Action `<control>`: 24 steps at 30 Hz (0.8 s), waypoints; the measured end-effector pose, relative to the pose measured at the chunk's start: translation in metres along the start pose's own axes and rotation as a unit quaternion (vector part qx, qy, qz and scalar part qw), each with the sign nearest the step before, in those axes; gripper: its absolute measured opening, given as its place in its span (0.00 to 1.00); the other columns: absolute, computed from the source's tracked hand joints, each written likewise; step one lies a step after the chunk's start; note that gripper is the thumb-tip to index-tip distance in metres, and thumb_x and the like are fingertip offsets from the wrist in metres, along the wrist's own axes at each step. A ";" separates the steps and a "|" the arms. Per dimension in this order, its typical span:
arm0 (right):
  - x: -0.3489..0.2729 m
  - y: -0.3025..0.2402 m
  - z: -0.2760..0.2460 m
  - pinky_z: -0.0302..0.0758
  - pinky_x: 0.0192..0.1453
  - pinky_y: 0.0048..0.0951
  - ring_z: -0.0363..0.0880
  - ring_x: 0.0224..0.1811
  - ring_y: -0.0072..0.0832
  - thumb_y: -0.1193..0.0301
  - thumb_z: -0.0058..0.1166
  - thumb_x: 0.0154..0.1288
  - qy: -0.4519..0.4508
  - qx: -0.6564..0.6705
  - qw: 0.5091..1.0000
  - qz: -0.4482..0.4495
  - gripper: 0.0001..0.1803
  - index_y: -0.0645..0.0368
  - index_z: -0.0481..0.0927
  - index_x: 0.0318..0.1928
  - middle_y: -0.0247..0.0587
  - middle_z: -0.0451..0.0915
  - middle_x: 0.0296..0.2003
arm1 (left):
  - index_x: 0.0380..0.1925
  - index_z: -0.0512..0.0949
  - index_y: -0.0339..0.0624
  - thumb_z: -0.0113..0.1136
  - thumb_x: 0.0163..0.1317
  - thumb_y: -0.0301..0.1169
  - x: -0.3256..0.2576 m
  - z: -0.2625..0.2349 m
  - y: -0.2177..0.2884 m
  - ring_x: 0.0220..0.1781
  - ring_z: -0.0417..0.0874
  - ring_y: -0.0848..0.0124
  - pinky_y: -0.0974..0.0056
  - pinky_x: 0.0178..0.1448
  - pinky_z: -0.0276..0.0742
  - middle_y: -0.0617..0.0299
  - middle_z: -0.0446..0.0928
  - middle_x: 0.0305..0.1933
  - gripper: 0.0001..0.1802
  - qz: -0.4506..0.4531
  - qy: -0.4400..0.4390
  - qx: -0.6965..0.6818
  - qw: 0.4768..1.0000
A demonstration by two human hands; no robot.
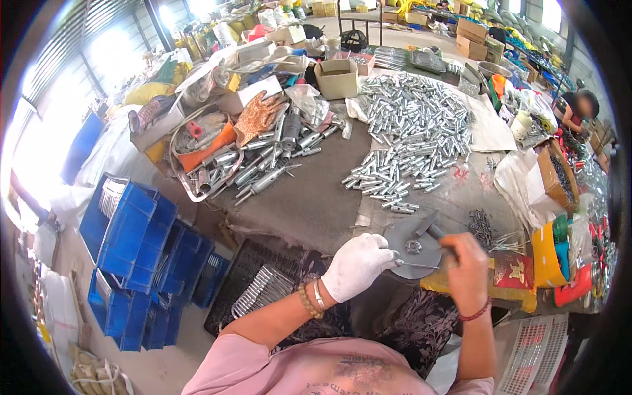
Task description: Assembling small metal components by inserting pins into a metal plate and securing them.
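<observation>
My left hand (359,266), in a white glove, is closed on the end of a thin metal rod (418,265). The rod reaches rightward across the near part of a round grey plate (394,234) at the table's front edge. A small shiny metal piece (413,247) sits near the plate's middle. My bare right hand (466,270) is closed around a dark hammer-like tool (436,232), whose far end lies over the plate; its exact kind is hard to make out. Beyond the plate spreads a big heap of silver metal sleeves (415,125).
Larger metal tubes (266,164) and an orange-stained glove (260,117) lie at the left. Stacked blue bins (135,230) stand beside the table. A black tray (220,306) holds metal rods (263,289). Dark small parts (482,227) lie right. Another person (576,112) sits far right.
</observation>
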State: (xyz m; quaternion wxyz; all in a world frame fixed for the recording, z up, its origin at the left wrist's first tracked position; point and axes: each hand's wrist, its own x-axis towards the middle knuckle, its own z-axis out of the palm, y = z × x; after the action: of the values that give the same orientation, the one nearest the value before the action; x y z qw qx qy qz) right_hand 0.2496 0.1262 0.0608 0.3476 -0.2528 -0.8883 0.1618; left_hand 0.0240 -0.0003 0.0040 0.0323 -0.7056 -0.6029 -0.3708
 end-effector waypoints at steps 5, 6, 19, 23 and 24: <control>0.004 -0.031 0.051 0.84 0.53 0.47 0.87 0.49 0.49 0.85 0.62 0.57 -0.048 0.073 0.995 -0.047 0.27 0.56 0.84 0.59 0.46 0.87 0.43 | 0.38 0.88 0.45 0.76 0.58 0.30 -0.002 -0.007 -0.002 0.43 0.85 0.53 0.50 0.49 0.82 0.58 0.82 0.36 0.09 -0.011 -0.022 0.002 1.000; 0.004 -0.035 0.056 0.84 0.53 0.47 0.87 0.49 0.49 0.85 0.62 0.57 -0.043 0.065 0.996 -0.042 0.27 0.56 0.84 0.59 0.46 0.87 0.43 | 0.39 0.88 0.45 0.77 0.57 0.30 -0.004 -0.007 -0.004 0.45 0.85 0.53 0.51 0.50 0.83 0.59 0.83 0.38 0.10 -0.023 -0.047 0.012 0.999; -0.009 -0.030 0.057 0.83 0.54 0.46 0.88 0.50 0.45 0.85 0.65 0.57 -0.032 0.080 0.996 0.010 0.31 0.57 0.79 0.63 0.43 0.88 0.47 | 0.41 0.89 0.46 0.78 0.56 0.29 -0.004 -0.006 0.001 0.46 0.85 0.54 0.52 0.51 0.83 0.58 0.83 0.41 0.12 -0.020 -0.005 -0.005 1.000; -0.010 -0.032 0.055 0.84 0.54 0.45 0.88 0.50 0.46 0.84 0.65 0.56 -0.026 0.076 0.997 0.009 0.30 0.59 0.80 0.61 0.44 0.88 0.47 | 0.41 0.89 0.46 0.77 0.57 0.30 -0.004 -0.006 0.000 0.45 0.85 0.54 0.52 0.50 0.82 0.58 0.83 0.40 0.11 -0.019 -0.005 -0.011 1.000; -0.012 -0.032 0.054 0.85 0.54 0.45 0.90 0.51 0.47 0.85 0.64 0.56 -0.018 0.091 0.996 0.018 0.29 0.59 0.81 0.60 0.46 0.90 0.48 | 0.42 0.90 0.46 0.78 0.55 0.29 -0.004 -0.005 0.000 0.45 0.85 0.55 0.53 0.50 0.83 0.59 0.84 0.41 0.13 -0.020 -0.012 -0.004 1.000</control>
State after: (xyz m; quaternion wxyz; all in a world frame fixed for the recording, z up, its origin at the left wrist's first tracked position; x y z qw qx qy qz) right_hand 0.2080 0.0871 0.0311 0.3505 -0.2327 -0.8713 0.2526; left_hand 0.0211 -0.0065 0.0054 0.0145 -0.6979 -0.6160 -0.3650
